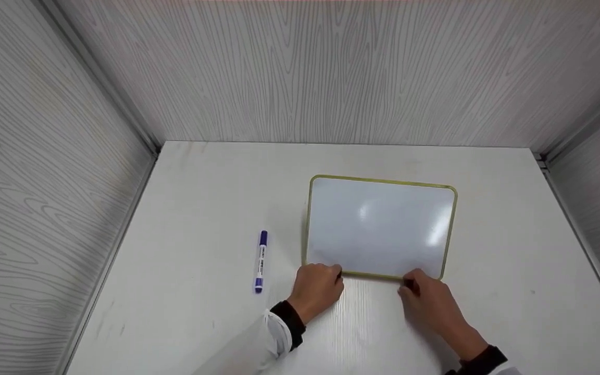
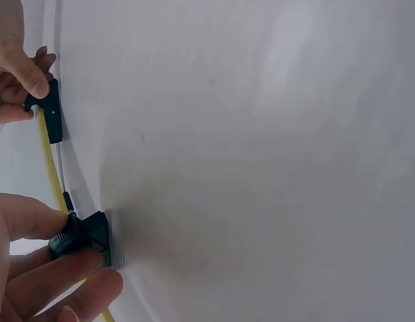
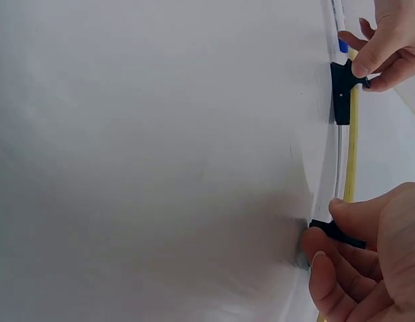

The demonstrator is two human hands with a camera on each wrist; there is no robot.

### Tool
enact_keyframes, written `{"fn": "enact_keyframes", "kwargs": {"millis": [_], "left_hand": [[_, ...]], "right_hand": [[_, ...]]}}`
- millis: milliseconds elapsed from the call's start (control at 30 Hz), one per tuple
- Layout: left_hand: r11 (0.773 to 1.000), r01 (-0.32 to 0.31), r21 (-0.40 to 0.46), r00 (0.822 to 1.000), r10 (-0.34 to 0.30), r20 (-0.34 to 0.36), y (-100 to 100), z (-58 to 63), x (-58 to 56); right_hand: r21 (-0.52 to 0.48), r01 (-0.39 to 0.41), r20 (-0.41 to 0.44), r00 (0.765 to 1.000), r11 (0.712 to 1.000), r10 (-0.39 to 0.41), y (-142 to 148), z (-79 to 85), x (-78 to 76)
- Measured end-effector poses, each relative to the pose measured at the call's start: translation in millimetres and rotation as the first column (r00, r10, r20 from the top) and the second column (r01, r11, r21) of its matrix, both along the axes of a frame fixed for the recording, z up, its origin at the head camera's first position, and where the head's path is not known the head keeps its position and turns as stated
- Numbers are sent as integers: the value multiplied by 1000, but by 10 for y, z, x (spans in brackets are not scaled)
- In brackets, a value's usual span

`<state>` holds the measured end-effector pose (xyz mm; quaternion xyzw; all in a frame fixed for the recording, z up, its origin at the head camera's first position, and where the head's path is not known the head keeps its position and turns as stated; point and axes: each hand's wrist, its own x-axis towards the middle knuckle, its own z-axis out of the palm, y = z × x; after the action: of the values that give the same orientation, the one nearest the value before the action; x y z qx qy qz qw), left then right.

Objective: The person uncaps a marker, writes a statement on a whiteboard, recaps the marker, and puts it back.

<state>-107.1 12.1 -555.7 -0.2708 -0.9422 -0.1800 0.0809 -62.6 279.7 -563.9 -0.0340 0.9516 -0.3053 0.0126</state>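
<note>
A small whiteboard (image 1: pixel 378 224) with a yellow frame stands or leans over the table, its lower edge toward me. At that edge's left end my left hand (image 1: pixel 318 289) pinches a black plastic foot (image 2: pixel 93 231) between thumb and fingers. Farther right, my right hand (image 1: pixel 433 307) pinches a second black foot (image 3: pixel 336 231) on the same edge. Both feet sit along the yellow frame in the wrist views and are mostly covered by the fingers in the head view. Whether each foot is fully fitted I cannot tell.
Left of the whiteboard a capped marker (image 1: pixel 261 260), white with blue-purple ends, lies on the white table (image 1: pixel 201 208). Wood-grain panels rise at the back (image 1: pixel 305 73), left (image 1: pixel 34 182) and right of the table.
</note>
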Motion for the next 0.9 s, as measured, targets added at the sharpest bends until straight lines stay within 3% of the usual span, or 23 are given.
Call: {"fn": "enact_keyframes", "kwargs": {"millis": [267,900], "left_hand": [[999,-33,15,999,33,-3,-137,-14,136],[996,-65,56,996,61,60,-319,13,477]], "right_hand": [[-73,-13,13,1000,997,14,-99,0,40],[-49,-4,99,995,999,9,-276,37,223]]}}
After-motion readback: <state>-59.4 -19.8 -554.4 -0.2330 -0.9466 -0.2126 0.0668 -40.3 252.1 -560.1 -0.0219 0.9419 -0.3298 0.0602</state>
